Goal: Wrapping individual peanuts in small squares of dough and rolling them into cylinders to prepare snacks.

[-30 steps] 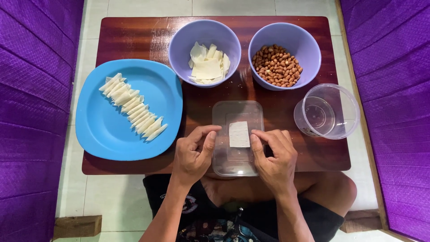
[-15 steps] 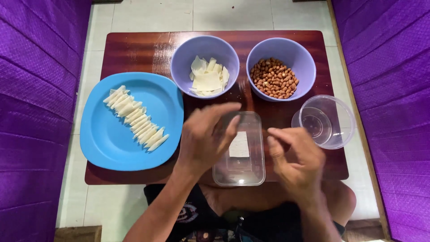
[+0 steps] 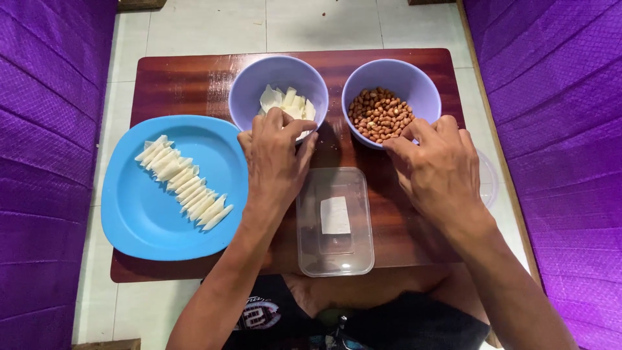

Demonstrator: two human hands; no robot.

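1. Plate (image 3: pixel 139 223): blue, on the left part of the wooden table (image 3: pixel 188 78). A slanted row of folded white wrappers (image 3: pixel 181 183) lies on it, overlapping one another.
2. Left bowl (image 3: pixel 249 87): lilac, behind the plate's right corner, holds loose white sheets (image 3: pixel 280 98).
3. Left hand (image 3: pixel 275 159): palm down, fingers reaching over the near rim of the left bowl, fingertips on the sheets. Fingers bent together; whether a sheet is pinched cannot be told, the back of the hand hides it.
4. Tray (image 3: pixel 335 256): clear plastic, rectangular, at the table's near edge between the two forearms. One flat white sheet (image 3: pixel 335 215) lies in its middle, untouched by either hand.
5. Right bowl (image 3: pixel 389 74): lilac, just beside the left bowl, holds brown peanuts (image 3: pixel 376 113).
6. Right hand (image 3: pixel 437 172): palm down, fingers spread and curled at the near right rim of the right bowl, tips at the edge of the peanuts. No closed grip seen; any nut held is hidden.
7. Cup (image 3: pixel 489 178): clear, mostly covered by the right hand; only its right rim shows.
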